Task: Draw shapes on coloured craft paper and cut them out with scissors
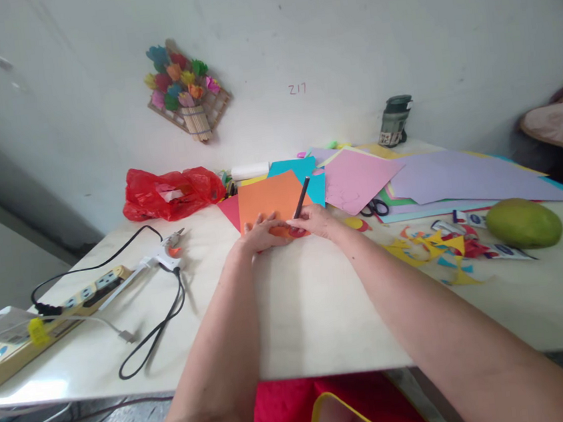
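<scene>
An orange sheet of paper lies on the table in front of me, over red and blue sheets. My left hand rests flat on its lower edge, fingers spread. In my right hand is a dark pencil or pen, tilted with its upper end pointing away from me. Its tip is hidden by my fingers, low on the orange sheet. A small red piece shows between my hands. Just right of my right hand lies a yellow and red paper piece, near black-handled scissors.
Left are a hot glue gun, its looped cord and a power strip. A red plastic bag sits behind. To the right are colored sheets, paper scraps, tubes, a green mango-like fruit and a bottle.
</scene>
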{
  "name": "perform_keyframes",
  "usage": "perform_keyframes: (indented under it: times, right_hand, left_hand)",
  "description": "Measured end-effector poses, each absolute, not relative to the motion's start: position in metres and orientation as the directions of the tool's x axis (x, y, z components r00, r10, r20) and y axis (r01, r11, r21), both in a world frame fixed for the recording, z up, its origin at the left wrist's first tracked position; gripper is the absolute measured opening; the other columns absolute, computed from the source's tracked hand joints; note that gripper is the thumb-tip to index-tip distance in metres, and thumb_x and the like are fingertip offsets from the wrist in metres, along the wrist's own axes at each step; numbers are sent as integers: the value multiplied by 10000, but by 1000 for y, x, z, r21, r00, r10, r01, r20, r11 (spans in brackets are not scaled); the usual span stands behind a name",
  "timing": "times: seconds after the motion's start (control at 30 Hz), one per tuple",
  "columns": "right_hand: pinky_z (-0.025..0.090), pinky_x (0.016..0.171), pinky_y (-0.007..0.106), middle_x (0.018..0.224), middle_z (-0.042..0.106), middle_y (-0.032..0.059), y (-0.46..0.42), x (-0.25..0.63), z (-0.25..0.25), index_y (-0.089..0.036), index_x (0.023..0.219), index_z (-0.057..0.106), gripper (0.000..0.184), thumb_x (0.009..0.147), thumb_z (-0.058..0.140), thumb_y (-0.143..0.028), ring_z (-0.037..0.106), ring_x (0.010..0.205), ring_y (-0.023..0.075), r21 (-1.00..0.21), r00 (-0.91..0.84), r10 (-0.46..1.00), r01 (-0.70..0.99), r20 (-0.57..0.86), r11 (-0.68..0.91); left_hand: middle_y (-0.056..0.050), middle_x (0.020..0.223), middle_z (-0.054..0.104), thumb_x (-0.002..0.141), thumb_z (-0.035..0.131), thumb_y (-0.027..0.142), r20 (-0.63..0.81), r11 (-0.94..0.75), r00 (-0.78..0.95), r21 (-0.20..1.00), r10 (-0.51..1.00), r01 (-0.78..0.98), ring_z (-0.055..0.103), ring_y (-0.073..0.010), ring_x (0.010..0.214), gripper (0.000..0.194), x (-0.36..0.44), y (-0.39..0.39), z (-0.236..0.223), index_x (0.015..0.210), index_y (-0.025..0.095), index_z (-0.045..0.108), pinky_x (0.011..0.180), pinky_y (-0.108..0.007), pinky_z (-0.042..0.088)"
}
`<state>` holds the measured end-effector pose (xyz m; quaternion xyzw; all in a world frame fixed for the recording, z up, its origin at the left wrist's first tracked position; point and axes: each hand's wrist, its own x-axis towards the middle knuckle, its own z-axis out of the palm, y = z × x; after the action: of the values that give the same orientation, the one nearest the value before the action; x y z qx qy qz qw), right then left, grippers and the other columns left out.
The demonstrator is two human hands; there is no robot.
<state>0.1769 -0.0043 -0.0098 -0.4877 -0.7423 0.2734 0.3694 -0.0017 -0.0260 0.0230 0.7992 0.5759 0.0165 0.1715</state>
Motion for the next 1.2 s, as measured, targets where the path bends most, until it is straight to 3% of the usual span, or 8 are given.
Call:
perform_keyframes:
  times: [0.23,0.47,0.77,1.2]
  right_hand:
    - [468,593,220,749,697,42,-5,173,-8,-173,812,696,261,733,625,-412,639,701,154,-745,-233,930,557,282,366]
    - [460,592,233,742,694,49,-9,172,-5,-181,773,698,243,725,630,-409,627,683,157,-718,-227,934,597,278,358]
    - [408,537,216,692,676,28,-6,172,-7,-174,756,696,260,697,638,-420,604,655,148,-698,-212,939,628,272,344]
    - [428,560,226,687,683,21,-10,171,-3,-203,758,710,224,701,656,-412,614,663,158,-674,-208,935,649,288,352]
  left_hand:
    - [65,1491,168,607,497,713,-144,-249,307,322,941,913,32,-296,1370,674,3,-26,20,1200,394,491,1055,-556,6]
    - [-4,1425,344,593,422,795,-54,-191,213,269,975,944,121,-286,1361,813,17,-26,12,1276,354,387,1061,-532,68]
    - [-9,1426,337,622,413,779,-48,-202,221,254,974,946,104,-275,1366,800,17,-25,7,1298,361,323,1057,-515,64]
    - [-10,1427,333,685,417,692,-66,-209,233,259,970,943,61,-248,1374,699,15,-26,9,1291,360,315,1061,-499,59]
